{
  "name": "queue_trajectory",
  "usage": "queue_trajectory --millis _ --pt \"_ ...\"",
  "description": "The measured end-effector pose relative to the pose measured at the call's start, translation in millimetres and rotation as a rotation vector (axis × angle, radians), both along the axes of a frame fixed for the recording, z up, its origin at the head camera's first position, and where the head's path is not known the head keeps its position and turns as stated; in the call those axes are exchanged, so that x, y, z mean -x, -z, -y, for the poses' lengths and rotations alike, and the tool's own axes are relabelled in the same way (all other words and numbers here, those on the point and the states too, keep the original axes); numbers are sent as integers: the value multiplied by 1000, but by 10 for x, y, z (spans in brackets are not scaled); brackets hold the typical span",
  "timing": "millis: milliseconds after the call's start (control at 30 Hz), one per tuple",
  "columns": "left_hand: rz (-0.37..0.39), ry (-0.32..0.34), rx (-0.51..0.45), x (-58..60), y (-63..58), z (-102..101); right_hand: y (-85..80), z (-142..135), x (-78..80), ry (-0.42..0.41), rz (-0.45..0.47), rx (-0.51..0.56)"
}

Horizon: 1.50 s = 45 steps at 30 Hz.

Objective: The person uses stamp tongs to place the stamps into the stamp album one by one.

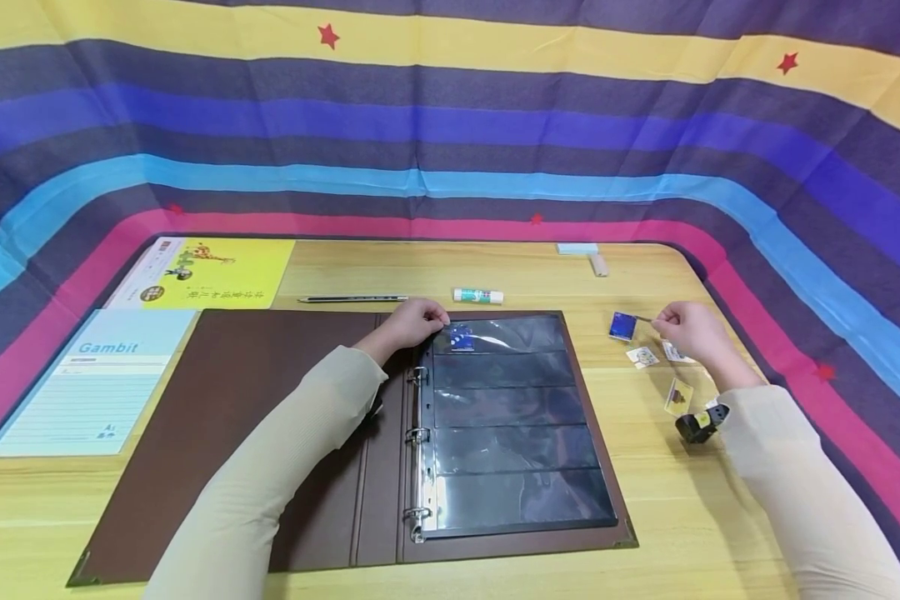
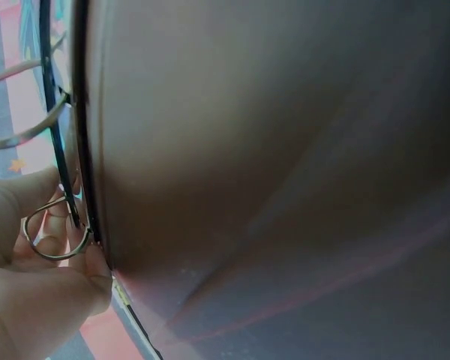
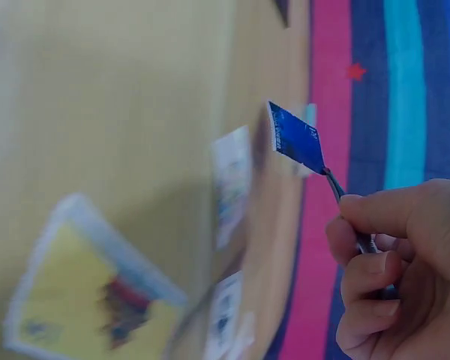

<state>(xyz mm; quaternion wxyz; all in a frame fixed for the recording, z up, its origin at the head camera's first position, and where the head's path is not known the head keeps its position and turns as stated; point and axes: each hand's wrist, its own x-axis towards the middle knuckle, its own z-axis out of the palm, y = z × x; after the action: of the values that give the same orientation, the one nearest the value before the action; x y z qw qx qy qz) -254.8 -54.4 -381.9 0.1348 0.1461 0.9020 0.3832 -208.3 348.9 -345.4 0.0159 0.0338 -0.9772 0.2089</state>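
Observation:
My right hand (image 1: 692, 333) pinches a pair of tweezers (image 3: 334, 186) between thumb and fingers. A blue stamp (image 3: 296, 138) is caught by one corner in the tweezer tips, above the table. With my left hand (image 1: 412, 322) I pinch the top inner corner of the clear-pocketed album page (image 1: 506, 410), close to a metal ring (image 2: 56, 251). Another blue stamp (image 1: 462, 337) sits in the top pocket's left end. The page lies in an open brown ring binder (image 1: 285, 417). Below the right hand lie a yellow stamp (image 1: 678, 397) and several pale stamps (image 1: 642, 357).
Behind the binder are a pencil (image 1: 354, 298) and a glue stick (image 1: 477, 296). An eraser (image 1: 598, 265) lies farther back. At the left rest a yellow book (image 1: 247, 267) and a light blue notebook (image 1: 93, 383). A striped cloth (image 1: 420, 142) surrounds the table's far edge.

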Motion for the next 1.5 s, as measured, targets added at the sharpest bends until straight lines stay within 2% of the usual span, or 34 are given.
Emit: queue_trajectory --millis 233,333,600,767,1000,1167,1500 --pt "-10 4 0 -12 -10 -1 -205 375 126 -36 -24 31" --pt "-15 5 4 -12 -12 0 -232 609 209 -82 -34 48" --pt "-3 2 3 1 -9 -13 -149 1203 443 -206 -122 72" --pt "-9 4 7 5 -5 -18 -64 1440 528 -229 -95 84" --pt "-30 28 11 -2 -12 -8 70 1587 607 -299 -86 99" --pt "-34 27 5 6 5 -1 137 1633 604 -320 -21 132" --pt "-23 12 -4 -8 -7 6 128 1643 602 -368 87 95"
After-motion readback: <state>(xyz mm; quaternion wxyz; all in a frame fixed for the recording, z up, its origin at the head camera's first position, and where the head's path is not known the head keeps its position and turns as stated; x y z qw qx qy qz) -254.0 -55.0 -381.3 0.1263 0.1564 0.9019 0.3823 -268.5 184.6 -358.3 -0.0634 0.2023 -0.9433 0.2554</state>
